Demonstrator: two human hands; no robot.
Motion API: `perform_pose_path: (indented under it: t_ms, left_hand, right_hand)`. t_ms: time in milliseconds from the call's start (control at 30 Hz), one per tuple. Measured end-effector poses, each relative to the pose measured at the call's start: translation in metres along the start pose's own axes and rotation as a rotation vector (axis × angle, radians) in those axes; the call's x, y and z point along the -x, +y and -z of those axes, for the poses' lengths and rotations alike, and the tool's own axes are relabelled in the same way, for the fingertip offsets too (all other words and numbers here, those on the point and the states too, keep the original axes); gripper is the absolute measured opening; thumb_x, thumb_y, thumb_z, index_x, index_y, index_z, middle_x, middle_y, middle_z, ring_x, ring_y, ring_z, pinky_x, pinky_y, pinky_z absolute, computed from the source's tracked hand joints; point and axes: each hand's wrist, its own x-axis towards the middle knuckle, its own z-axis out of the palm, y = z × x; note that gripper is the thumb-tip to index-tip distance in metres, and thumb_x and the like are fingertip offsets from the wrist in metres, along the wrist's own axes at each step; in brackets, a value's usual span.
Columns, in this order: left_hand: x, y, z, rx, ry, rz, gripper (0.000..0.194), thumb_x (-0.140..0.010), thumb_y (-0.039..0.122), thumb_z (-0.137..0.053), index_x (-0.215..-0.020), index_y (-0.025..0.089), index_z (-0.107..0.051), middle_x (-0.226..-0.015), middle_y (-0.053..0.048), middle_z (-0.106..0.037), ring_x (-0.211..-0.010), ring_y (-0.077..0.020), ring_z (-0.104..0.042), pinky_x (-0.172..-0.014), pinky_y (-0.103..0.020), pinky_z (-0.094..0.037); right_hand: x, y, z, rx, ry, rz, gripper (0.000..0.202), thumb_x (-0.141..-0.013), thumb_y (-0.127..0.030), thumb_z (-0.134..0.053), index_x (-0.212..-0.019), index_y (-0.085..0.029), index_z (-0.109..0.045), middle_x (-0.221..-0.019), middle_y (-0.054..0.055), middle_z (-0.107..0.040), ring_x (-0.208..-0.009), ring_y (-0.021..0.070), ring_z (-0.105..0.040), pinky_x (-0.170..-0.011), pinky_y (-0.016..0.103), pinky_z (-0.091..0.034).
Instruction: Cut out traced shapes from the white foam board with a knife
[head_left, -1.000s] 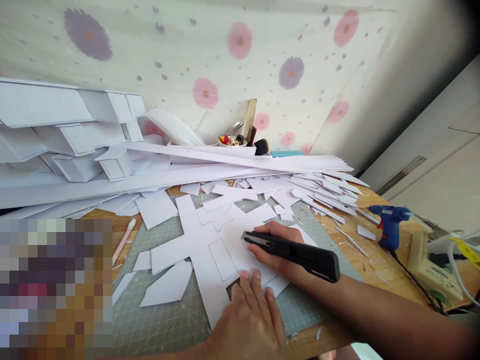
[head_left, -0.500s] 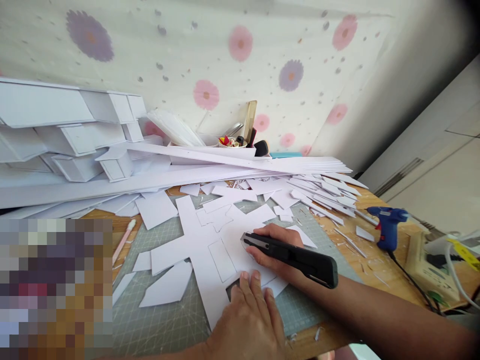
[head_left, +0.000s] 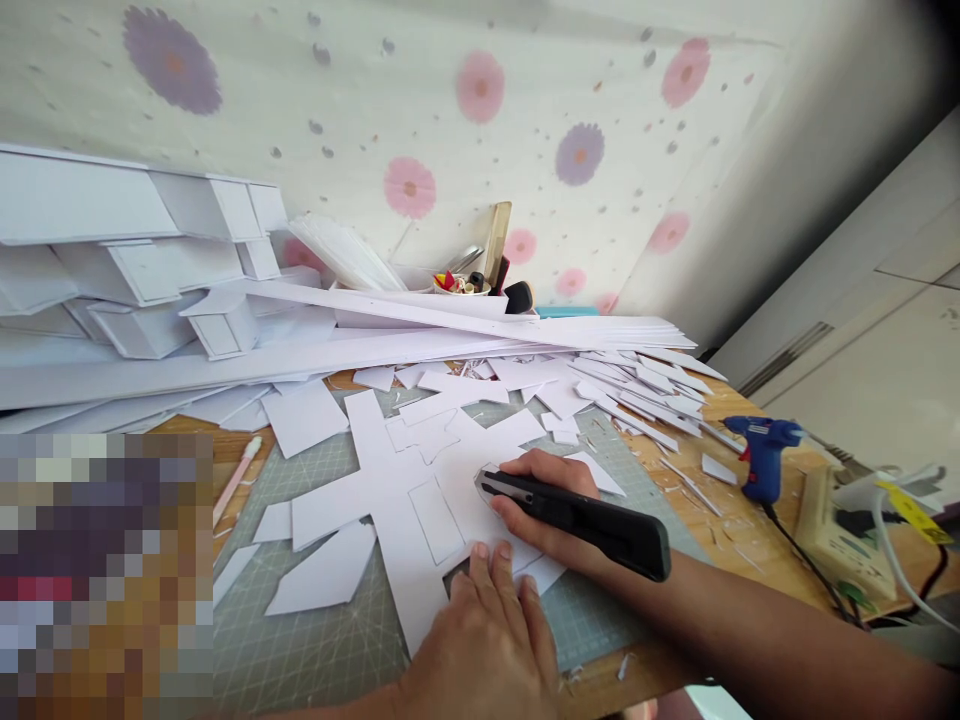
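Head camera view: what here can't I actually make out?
- Blade tip of the black utility knife: too small to tell whether it touches the white paper sheet.
- Right hand: palm hidden under the knife.
- Left hand: wrist cut by the bottom edge.
- Pixelated patch: blurred.

A home craft corner: flowered wallpaper (head_left: 480,90) behind a wooden counter (head_left: 735,520) with a green cutting mat (head_left: 315,640), white card offcuts (head_left: 645,385), stacked paper models (head_left: 150,260), a blue glue gun (head_left: 761,455) and a tool cup (head_left: 461,285).
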Motion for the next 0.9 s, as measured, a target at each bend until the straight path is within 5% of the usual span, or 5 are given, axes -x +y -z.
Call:
perform_pose_path:
  t_ms: [900]
  left_hand:
    - [-0.002, -0.004, 0.008, 0.028, 0.002, 0.024, 0.027, -0.080, 0.019, -0.058, -0.098, 0.001, -0.067, -0.093, -0.033, -0.067, -0.081, -0.0447, -0.070, -0.050, -0.045, -0.058]
  right_hand:
    - [-0.007, -0.008, 0.016, -0.031, -0.132, 0.029, 0.016, -0.075, -0.026, -0.065, -0.089, -0.019, -0.065, -0.070, -0.001, -0.067, -0.057, 0.0103, -0.059, -0.057, 0.021, -0.048]
